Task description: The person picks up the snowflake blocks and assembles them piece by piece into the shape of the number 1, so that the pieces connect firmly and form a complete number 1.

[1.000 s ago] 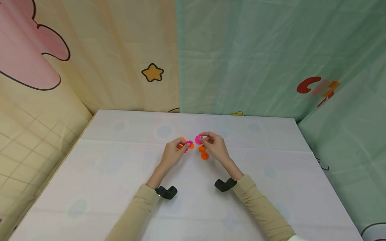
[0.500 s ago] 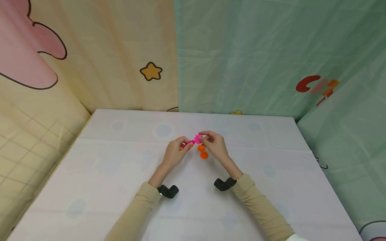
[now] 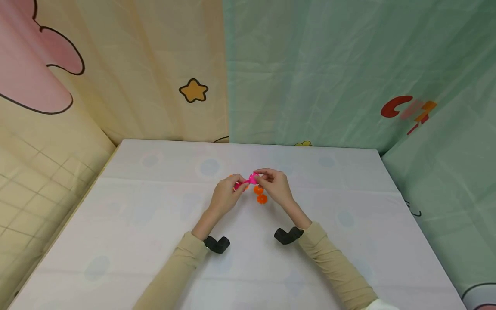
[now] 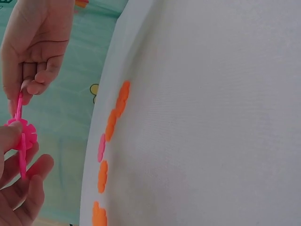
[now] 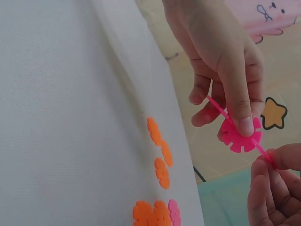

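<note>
Near the back of the table, my left hand pinches joined pink notched plastic discs between thumb and fingers. One of these discs faces the right wrist camera, and another stands edge-on across it. My right hand pinches another pink disc by its rim. In the right wrist view its edge meets the left hand's disc at the notched rim. The fingers partly cover both pieces. Orange notched discs lie on the table under the right hand, and more orange shows behind the left fingers.
The table has a white cloth. In the left wrist view, orange discs and one pink disc lie in a row on it. Printed curtains hang behind the table. Each wrist wears a black camera mount.
My left hand has moved slightly right and turned its pink discs, bringing them up against the right hand's disc. The right hand has barely moved. The orange discs under it stay put.
</note>
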Motion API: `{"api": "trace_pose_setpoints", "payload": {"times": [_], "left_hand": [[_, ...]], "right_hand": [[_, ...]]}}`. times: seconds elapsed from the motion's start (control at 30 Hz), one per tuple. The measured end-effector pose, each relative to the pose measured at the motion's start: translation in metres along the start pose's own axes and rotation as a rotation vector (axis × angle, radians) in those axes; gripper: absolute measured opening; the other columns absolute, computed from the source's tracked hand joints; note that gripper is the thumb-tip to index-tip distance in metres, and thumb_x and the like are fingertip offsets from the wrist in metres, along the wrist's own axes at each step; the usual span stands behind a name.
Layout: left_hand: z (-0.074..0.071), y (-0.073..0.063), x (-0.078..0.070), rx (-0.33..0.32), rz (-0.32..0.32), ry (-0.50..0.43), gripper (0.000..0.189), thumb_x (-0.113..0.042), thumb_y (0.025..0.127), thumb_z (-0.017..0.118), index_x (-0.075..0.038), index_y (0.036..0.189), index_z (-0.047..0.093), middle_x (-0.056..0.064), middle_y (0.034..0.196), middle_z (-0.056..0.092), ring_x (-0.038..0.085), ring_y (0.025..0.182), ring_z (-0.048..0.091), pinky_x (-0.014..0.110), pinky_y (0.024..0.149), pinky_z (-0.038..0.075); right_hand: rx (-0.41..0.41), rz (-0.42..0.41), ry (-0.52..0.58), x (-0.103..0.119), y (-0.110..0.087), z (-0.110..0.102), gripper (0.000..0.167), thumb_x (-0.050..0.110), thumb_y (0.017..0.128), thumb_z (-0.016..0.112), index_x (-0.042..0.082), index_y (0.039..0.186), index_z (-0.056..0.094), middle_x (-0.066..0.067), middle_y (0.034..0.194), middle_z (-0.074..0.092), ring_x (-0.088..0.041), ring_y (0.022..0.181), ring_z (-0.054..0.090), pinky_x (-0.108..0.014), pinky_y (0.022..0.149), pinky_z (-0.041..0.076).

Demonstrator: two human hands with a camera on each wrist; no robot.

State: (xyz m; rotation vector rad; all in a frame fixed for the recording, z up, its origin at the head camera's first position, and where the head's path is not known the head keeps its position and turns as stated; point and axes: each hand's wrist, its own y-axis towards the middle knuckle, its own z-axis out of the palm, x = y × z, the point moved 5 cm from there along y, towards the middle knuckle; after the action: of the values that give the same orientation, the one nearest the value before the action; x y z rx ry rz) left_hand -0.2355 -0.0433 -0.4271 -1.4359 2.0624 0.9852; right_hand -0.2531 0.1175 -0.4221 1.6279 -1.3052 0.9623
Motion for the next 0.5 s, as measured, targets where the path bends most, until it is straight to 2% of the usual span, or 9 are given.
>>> {"api": "trace_pose_setpoints", "payload": {"times": [0.1,0.33,0.5], "left_hand": [[0.0006,-0.0004,-0.0004,0.000,0.013,0.017,0.013,-0.022,0.092,0.065,-0.009,0.090,0.065,0.002,0.078,0.066,0.012,0.060,0.050,0.021,0.054,0.041],[0.0008,-0.0018,-0.0010,-0.037,0.033,0.026,0.011,-0.016,0.089,0.067,-0.005,0.092,0.065,0.005,0.078,0.066,0.014,0.063,0.052,0.023,0.059,0.046],[-0.0002,-0.0017,-0.0036,-0.058,0.064,0.052,0.013,-0.017,0.089,0.067,-0.004,0.090,0.064,0.005,0.076,0.064,0.014,0.064,0.052,0.024,0.061,0.047]], "right_hand": [[-0.007,-0.001,-0.004,0.0014,-0.0002,0.0003,0.021,0.010,0.090,0.066,0.000,0.107,0.070,-0.016,0.074,0.063,-0.043,0.073,0.065,-0.016,0.057,0.050],[-0.008,0.012,0.022,0.0046,-0.0013,0.0022,0.019,0.009,0.088,0.067,0.000,0.104,0.071,-0.023,0.075,0.063,-0.044,0.071,0.064,-0.016,0.051,0.044],[-0.012,0.017,0.030,0.0057,-0.0006,0.0035,0.018,0.008,0.088,0.066,-0.001,0.102,0.072,-0.024,0.073,0.063,-0.045,0.070,0.062,-0.016,0.050,0.044]]}}
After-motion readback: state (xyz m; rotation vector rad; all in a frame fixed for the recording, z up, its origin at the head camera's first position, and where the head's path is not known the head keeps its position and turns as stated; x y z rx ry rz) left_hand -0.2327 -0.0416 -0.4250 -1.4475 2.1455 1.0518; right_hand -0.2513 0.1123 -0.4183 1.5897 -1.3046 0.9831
